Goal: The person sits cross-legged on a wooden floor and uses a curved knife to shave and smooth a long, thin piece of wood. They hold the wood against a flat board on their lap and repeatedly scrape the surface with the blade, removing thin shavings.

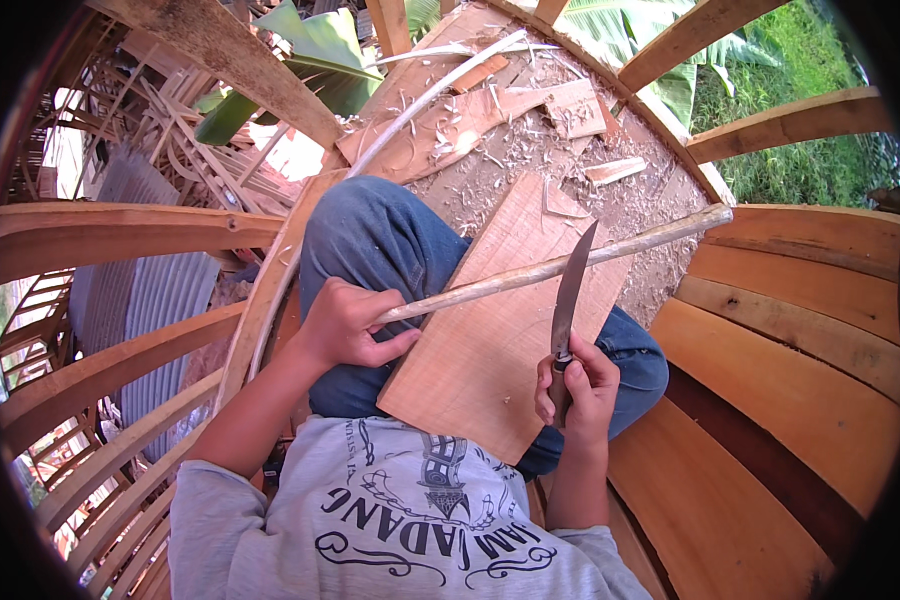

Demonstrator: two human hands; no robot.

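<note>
My left hand (352,322) is closed round the near end of a long, pale wooden stick (500,285). The stick slants up to the right across a flat wooden board (460,385), which lies over my legs. In my right hand (582,388) is a knife (572,290) with a dark blade and a brown handle. Its blade points up and away from me, crossing over the stick in the picture. Whether blade and stick touch, I cannot tell.
Wood shavings (635,225) and offcuts (450,130) litter the planking ahead. A long thin strip (430,100) lies at the upper left. Curved wooden ribs (120,232) stand on the left, and planks (780,340) form the right side. Corrugated metal sheets (145,300) lie beyond the ribs.
</note>
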